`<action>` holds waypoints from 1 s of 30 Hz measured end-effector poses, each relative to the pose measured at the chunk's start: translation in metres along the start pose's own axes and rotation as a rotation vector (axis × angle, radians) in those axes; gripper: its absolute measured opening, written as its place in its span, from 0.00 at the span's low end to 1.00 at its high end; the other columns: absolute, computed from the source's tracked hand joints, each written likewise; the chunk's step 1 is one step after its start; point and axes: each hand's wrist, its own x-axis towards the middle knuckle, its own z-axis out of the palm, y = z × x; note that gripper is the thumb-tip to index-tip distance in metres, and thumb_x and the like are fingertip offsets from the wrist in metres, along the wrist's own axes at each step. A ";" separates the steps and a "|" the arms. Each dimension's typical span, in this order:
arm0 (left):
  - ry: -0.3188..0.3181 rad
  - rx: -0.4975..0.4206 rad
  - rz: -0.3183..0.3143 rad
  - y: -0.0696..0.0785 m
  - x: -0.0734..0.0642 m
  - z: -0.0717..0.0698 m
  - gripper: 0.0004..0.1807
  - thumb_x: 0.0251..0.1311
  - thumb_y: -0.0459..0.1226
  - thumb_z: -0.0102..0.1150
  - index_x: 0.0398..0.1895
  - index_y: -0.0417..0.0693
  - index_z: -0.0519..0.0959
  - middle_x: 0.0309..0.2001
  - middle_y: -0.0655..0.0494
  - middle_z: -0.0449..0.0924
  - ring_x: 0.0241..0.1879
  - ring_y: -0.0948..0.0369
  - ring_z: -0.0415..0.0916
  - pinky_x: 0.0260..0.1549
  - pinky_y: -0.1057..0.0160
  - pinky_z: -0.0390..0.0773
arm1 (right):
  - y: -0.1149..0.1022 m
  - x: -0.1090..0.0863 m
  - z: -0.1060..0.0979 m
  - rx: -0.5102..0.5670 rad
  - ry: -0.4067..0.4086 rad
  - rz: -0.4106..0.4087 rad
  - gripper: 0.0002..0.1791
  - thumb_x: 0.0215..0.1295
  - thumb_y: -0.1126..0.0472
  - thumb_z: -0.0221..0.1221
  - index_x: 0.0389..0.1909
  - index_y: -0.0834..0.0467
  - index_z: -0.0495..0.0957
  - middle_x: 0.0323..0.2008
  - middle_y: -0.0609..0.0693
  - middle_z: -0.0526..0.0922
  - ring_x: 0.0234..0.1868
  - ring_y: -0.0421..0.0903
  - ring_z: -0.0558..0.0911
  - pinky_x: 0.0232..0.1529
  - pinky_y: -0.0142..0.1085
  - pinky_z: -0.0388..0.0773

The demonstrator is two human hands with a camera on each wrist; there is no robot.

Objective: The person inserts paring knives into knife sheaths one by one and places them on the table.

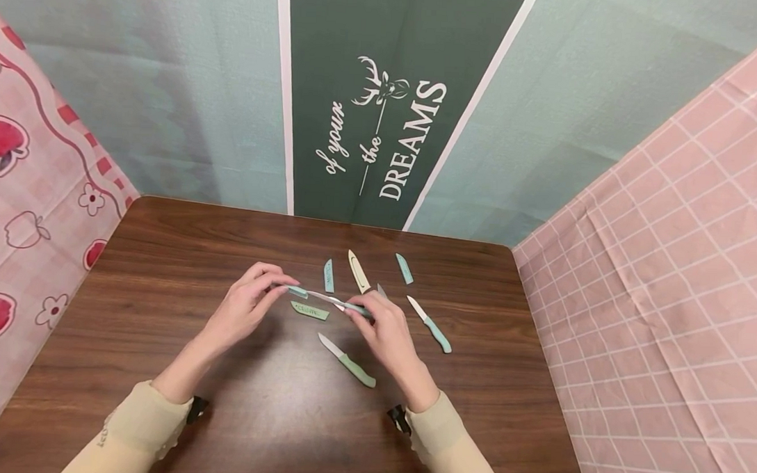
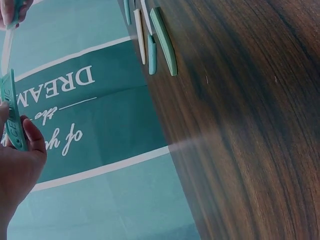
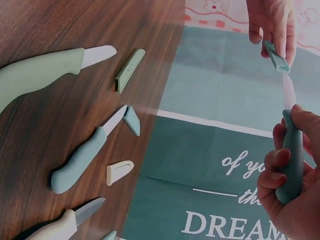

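Observation:
My left hand (image 1: 244, 307) pinches a teal blade sheath (image 2: 11, 112) marked CERAMIC between thumb and fingers. In my right hand (image 1: 384, 328) is a small knife with a teal handle (image 3: 291, 155), fingers wrapped round it. Its pale blade (image 3: 288, 92) points at the sheath, with the tip right at the mouth in the right wrist view. Both are held above the table. Beneath them lie a green sheath (image 1: 310, 311) and a blue sheath (image 1: 329, 275). Nearer me rests a green-handled knife (image 1: 348, 362), its blade bare.
A cream sheath (image 1: 356, 269) and another blue sheath (image 1: 404, 269) lie farther back on the brown table (image 1: 151, 291). Right of my right hand is a light blue knife (image 1: 436, 334). The right wrist view adds another blue knife (image 3: 80, 157) and a cream-handled knife (image 3: 60, 227).

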 end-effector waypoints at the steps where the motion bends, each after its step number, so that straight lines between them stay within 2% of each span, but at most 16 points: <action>1: 0.003 0.002 0.002 0.000 0.000 0.000 0.14 0.61 0.27 0.64 0.45 0.54 0.86 0.45 0.56 0.78 0.40 0.65 0.73 0.37 0.76 0.70 | 0.000 0.000 0.000 0.003 0.003 -0.004 0.05 0.64 0.56 0.66 0.39 0.52 0.84 0.32 0.43 0.83 0.27 0.36 0.74 0.28 0.26 0.71; 8: 0.017 0.015 -0.009 -0.002 -0.001 -0.002 0.13 0.61 0.27 0.64 0.44 0.53 0.85 0.46 0.55 0.78 0.39 0.66 0.72 0.35 0.75 0.72 | 0.002 0.000 0.000 0.015 0.012 -0.015 0.05 0.63 0.58 0.68 0.38 0.52 0.84 0.33 0.43 0.83 0.28 0.36 0.75 0.28 0.26 0.71; 13: 0.008 0.010 -0.008 -0.002 0.000 -0.001 0.14 0.60 0.27 0.64 0.44 0.53 0.85 0.45 0.55 0.78 0.38 0.67 0.72 0.34 0.73 0.71 | 0.002 0.000 0.002 -0.019 0.014 -0.014 0.06 0.62 0.58 0.68 0.38 0.52 0.84 0.33 0.43 0.83 0.27 0.36 0.74 0.29 0.27 0.72; 18: -0.004 0.007 -0.002 0.000 0.001 0.000 0.15 0.59 0.27 0.65 0.45 0.54 0.85 0.45 0.57 0.78 0.38 0.66 0.72 0.34 0.76 0.68 | 0.000 0.000 0.004 -0.056 0.005 0.008 0.06 0.62 0.58 0.68 0.38 0.52 0.84 0.32 0.43 0.82 0.25 0.36 0.72 0.27 0.27 0.70; 26: -0.034 -0.017 0.028 0.002 0.003 0.002 0.16 0.59 0.26 0.65 0.46 0.55 0.85 0.45 0.60 0.84 0.46 0.64 0.76 0.44 0.76 0.70 | -0.003 0.002 0.004 -0.059 -0.014 0.033 0.06 0.63 0.56 0.68 0.39 0.52 0.85 0.30 0.42 0.81 0.24 0.35 0.69 0.26 0.26 0.67; 30: -0.042 -0.012 0.029 0.002 0.003 0.002 0.17 0.59 0.25 0.64 0.46 0.56 0.85 0.44 0.62 0.85 0.44 0.65 0.76 0.42 0.75 0.69 | -0.003 0.003 0.005 -0.047 -0.014 0.030 0.06 0.62 0.57 0.68 0.39 0.52 0.85 0.30 0.43 0.81 0.25 0.35 0.70 0.26 0.26 0.68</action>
